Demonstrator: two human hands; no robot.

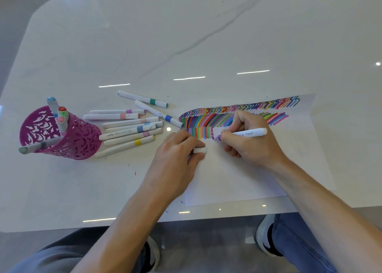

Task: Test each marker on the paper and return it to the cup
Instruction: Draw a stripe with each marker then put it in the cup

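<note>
Gripped a purple marker (248, 132) in the right hand (251, 146), fingers curled round the barrel, tail pointing to three o'clock, tip down on the paper (237, 179) at the end of the lowest row of stripes (201, 132). Pinched what looked like its white cap (200, 150) in the left hand (177, 150), just beside the tip at seven o'clock, the heel of that hand resting near the sheet's nine o'clock edge. Found the magenta cup (80, 142) well apart at nine o'clock on the worktop (186, 45), four markers standing or leaning in it. Saw a loose pile of markers (128, 128) lying between cup and paper.

Seemed midway through testing this colour. Called for one short, even stroke laid just beside the last bar, not over it, with light pressure so the felt tip kept its shape. Wanted the left hand's weight on the sheet to stop it sliding. Needed the right palm held off the fresh ink to avoid smears. Then probably capping fully before the reach toward nine o'clock.
</note>
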